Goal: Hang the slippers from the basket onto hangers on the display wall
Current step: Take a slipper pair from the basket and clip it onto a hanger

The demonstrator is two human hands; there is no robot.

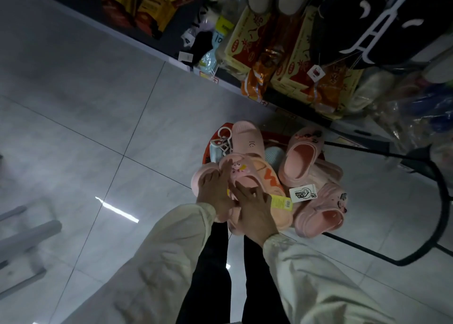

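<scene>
Left hand [215, 192] and right hand [255, 209], fingers straight and spread, rest on pink slippers [247, 138] heaped in the red basket [272, 135]. White tag [302, 193] reads "18"; yellow barcode tag [282, 202] illegible.

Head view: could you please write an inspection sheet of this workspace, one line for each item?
Surface: grey tiled floor, with a streak of light glare.
Job's things: red basket on the floor, heaped with pink slippers; white hangers lie at its far left; a yellow tag and a white tag sit on the pile.
Clutter: grey metal tubes at the left edge; black frame at the right.
Hands: left hand and right hand both lie flat, fingers straight, on slippers at the near side of the pile.
Cables: nothing seen.
Surroundings: shelf with yellow boxes and orange packets; a dark slipper hangs above.
</scene>
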